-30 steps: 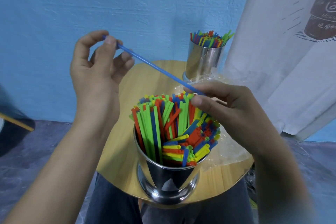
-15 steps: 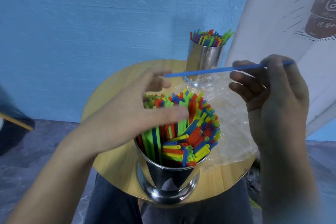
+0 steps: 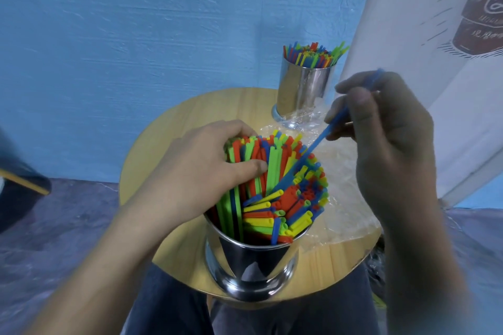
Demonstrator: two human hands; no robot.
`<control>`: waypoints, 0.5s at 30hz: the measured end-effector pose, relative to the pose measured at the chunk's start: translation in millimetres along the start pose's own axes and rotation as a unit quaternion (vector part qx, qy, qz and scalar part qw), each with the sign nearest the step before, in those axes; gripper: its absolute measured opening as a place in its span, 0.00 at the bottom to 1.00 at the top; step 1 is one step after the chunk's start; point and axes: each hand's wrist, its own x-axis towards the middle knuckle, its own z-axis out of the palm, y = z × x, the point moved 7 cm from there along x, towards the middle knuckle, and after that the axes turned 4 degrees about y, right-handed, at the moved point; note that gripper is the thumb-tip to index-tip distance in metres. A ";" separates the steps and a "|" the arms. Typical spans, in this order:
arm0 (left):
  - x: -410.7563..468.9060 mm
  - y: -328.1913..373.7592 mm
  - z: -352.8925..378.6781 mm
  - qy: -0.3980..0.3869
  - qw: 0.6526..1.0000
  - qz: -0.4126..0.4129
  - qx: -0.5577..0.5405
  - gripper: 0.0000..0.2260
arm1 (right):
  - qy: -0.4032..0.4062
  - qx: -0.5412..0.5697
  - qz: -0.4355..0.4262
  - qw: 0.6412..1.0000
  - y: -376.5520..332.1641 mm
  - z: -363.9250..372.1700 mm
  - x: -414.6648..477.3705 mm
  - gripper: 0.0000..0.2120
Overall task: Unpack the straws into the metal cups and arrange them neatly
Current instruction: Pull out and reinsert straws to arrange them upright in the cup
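Polished steel, smooth and mirror-bright, forms the near cup, a round tumbler that narrows towards a flared foot. It stands at the front edge of a round table of pale, fine-grained wood. Packed into this cup is a dense bunch of straws: thin, matte plastic tubes in green, red, yellow, orange and blue, far too many to count. Those on the left stand nearly upright, and those on the right lean over the rim so that their open ends face forward.

Behind the near cup and a little to the right stands a second cup, a straighter steel cylinder. It makes two cups in all and is also filled with coloured straws.

Two hands work over the near cup. The left hand grips the left part of the bunch, fingers curled over the far tips and thumb pressed against the green stems. The right hand, above and to the right of the near cup, pinches one blue straw between thumb and fingers. This straw slants down, and its lower end is poked in among the others.

One sheet of clear, crinkled plastic wrap lies to the right of the near cup. Behind it rises a rough blue wall, with a white printed cloth hanging to the right.
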 end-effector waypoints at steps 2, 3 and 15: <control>0.7 -2.8 2.3 -0.001 0.999 -0.008 -0.053 0.09 | -0.053 -0.037 0.000 0.998 0.0 11.7 -3.2 0.06; 1.7 -3.3 3.6 -0.004 0.998 -0.009 -0.065 0.08 | -0.072 -0.056 0.005 0.996 2.2 15.5 -3.8 0.05; 11.5 2.2 4.4 -0.024 0.997 0.015 -0.072 0.12 | -0.136 -0.129 0.051 0.981 19.1 24.4 -10.2 0.05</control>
